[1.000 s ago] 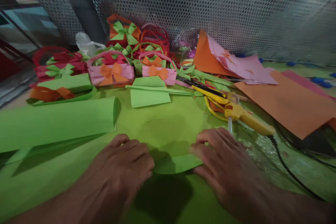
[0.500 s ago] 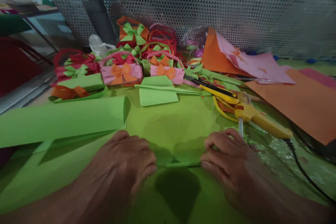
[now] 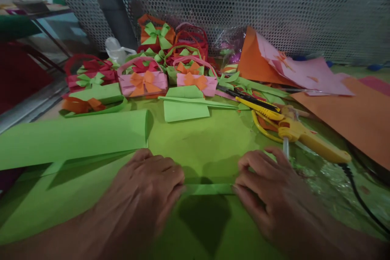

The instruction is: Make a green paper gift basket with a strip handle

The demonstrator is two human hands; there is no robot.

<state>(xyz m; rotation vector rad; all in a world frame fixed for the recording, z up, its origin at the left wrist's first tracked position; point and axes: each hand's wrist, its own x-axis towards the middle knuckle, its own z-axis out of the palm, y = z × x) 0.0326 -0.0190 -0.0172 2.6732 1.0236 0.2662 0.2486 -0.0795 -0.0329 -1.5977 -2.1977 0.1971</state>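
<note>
A narrow folded strip of green paper (image 3: 209,189) lies on the green sheet (image 3: 198,146) covering the table. My left hand (image 3: 146,191) grips the strip's left end with curled fingers. My right hand (image 3: 268,187) pinches its right end, fingers bent. The strip runs level between both hands, close to the table's near edge. Most of the fingertips are hidden under the hands.
A yellow glue gun (image 3: 304,138) with a black cord and yellow scissors (image 3: 262,109) lie to the right. Folded green paper (image 3: 73,136) lies at left. Paper baskets with bows (image 3: 143,81) stand behind, orange (image 3: 350,118) and pink sheets (image 3: 304,75) at right, perforated metal screen (image 3: 243,4) at back.
The loose green piece between my hands has been folded down into a thin flat strip. Both hands closed in on its ends. The view shifted slightly left.
</note>
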